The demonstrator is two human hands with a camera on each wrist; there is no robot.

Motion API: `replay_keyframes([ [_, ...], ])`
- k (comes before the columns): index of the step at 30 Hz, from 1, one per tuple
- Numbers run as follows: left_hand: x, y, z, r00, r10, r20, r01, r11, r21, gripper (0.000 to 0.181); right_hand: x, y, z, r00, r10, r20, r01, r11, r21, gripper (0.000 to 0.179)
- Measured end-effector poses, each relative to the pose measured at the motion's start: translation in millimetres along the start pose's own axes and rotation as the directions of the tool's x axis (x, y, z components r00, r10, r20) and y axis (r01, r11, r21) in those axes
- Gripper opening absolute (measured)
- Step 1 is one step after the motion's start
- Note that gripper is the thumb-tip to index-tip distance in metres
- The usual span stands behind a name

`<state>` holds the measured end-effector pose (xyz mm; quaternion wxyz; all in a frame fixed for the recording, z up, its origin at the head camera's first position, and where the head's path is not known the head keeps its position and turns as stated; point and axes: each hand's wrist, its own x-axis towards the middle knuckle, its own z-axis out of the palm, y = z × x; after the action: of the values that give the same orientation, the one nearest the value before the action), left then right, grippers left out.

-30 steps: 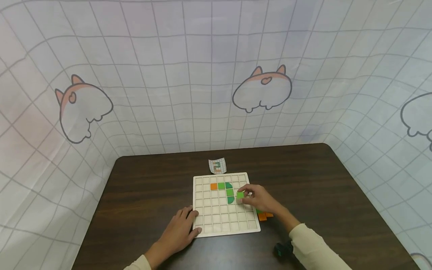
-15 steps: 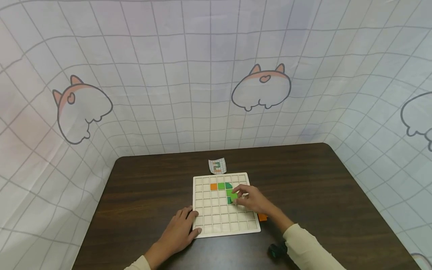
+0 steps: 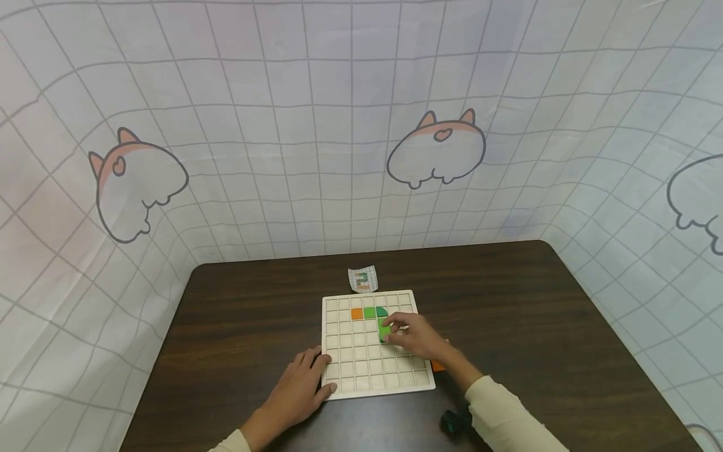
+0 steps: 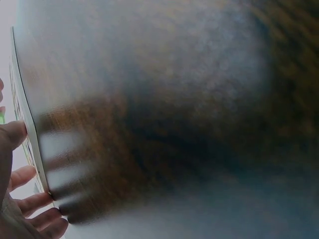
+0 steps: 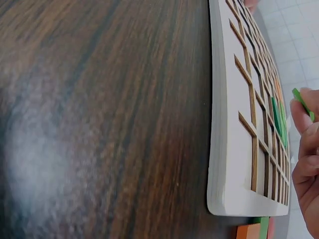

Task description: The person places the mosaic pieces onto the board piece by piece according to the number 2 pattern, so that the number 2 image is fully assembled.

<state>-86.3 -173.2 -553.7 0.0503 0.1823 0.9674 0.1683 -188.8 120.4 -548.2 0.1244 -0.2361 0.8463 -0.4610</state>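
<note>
A green tile (image 5: 299, 99) is pinched between the thumb and finger of the right hand (image 3: 415, 333), whose gap is just the tile's thickness. In the head view the tile is just below the frame's centre, above the white gridded board (image 3: 353, 364), and overlaps green pieces in the grid, so its edges are hard to pick out. The right wrist view, at its right edge, shows the tile tilted and raised off the board, which the head view leaves unclear.

Along an upper row of the board lie an orange square (image 3: 357, 313), a green square (image 3: 369, 312) and a dark green rounded piece (image 3: 381, 311). At lower centre-left, the left hand (image 3: 299, 383) rests against the board's left edge, its fingers spread and relaxed, holding nothing. The left wrist view, at lower left, shows those fingertips along the rim.

By the board's right edge, an orange piece (image 3: 438, 365) shows beneath the right forearm; the right wrist view's bottom edge adds a green piece (image 5: 262, 227) beside it. A patterned card (image 3: 363, 279) lies above the board on the dark bench (image 3: 226, 314). A black object (image 3: 452, 423) sits at lower right, near the right sleeve (image 3: 508, 408).
</note>
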Motion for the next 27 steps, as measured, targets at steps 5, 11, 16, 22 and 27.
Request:
replay_keyframes([
  [5,1.0,1.5,-2.2,1.000,-0.006,-0.004,0.006,1.000,0.003,0.050,3.4,-3,3,1.000,0.010,0.006,-0.010,1.000,-0.018,0.023],
  [11,0.9,2.3,-3.7,1.000,-0.001,-0.009,0.001,1.000,0.001,0.049,5.1,-6,6,1.000,0.009,0.012,-0.008,0.999,-0.049,0.023],
  [16,-0.5,2.1,-2.8,1.000,0.005,-0.012,-0.005,1.000,-0.002,0.049,6.5,-4,11,0.999,0.014,0.029,-0.013,0.999,-0.049,0.024],
  [22,-1.6,1.7,-1.7,1.000,0.009,-0.013,-0.008,1.000,0.007,0.049,8.8,-2,16,1.000,-0.013,0.019,0.014,0.997,-0.078,0.023],
  [27,-1.1,1.9,-2.0,1.000,0.006,-0.012,-0.006,1.000,0.013,0.050,10.6,-5,18,1.000,-0.022,-0.006,0.021,0.992,-0.127,0.021],
])
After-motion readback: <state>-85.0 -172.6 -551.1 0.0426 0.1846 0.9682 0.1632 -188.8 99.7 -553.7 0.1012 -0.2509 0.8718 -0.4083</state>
